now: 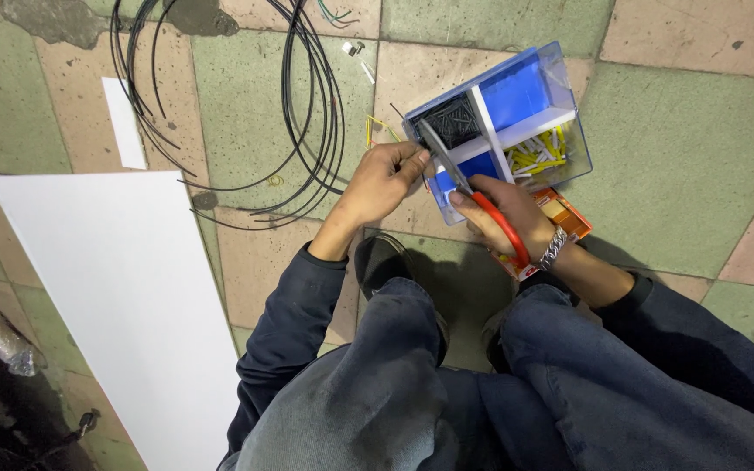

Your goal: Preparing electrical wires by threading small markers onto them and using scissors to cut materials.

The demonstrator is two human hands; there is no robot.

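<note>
From the head camera, the person crouches over a tiled floor point(691, 148) of green and pink squares, knees in dark trousers at the bottom of the view. The right hand point(508, 214) is clenched around the red handles of a pair of scissors point(469, 187), whose grey blades point up and left over the near edge of a clear plastic compartment box point(560, 83). The left hand point(386, 179) has its fingers pinched together right at the scissor blades; whatever it pinches is too small to make out. A metal bracelet point(553, 249) sits on the right wrist.

The box lies on the floor just beyond both hands. One compartment holds short black pieces point(453, 120), another holds yellow and white pieces point(541, 153), and the rest show a blue bottom. An orange packet point(565, 214) lies partly under the box and the right wrist.

To the left, a coil of black cable point(307, 113) spreads across the tiles, and a large white board point(124, 296) lies flat beside the person's left sleeve
</note>
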